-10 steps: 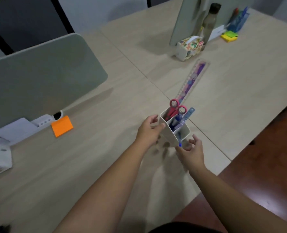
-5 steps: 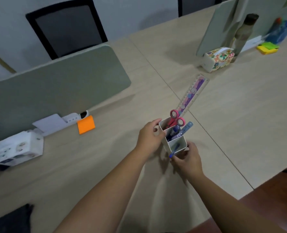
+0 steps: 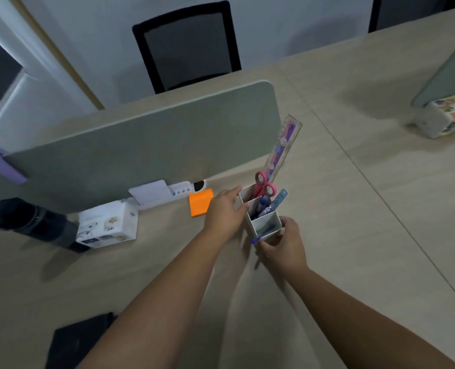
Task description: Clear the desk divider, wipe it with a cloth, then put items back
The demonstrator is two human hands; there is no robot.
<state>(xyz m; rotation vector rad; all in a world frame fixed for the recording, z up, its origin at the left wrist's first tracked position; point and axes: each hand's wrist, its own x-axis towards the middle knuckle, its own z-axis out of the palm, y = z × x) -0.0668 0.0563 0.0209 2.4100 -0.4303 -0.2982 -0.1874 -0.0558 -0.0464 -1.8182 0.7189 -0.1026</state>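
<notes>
The divider (image 3: 141, 153) stands across the desk (image 3: 354, 209), stiff and fixed, with a socket box (image 3: 108, 226) and orange notes (image 3: 200, 202) near its foot. Just off its right end I hold the white holder (image 3: 263, 222) between both hands, left hand (image 3: 225, 213) curled on its side, right hand (image 3: 285, 245) gripping the near corner low down. It looks light but top-heavy, I judge: its back cells carry a ruler (image 3: 283, 149), pink scissors (image 3: 264, 186) and pens (image 3: 263, 205), so a low grip suits.
</notes>
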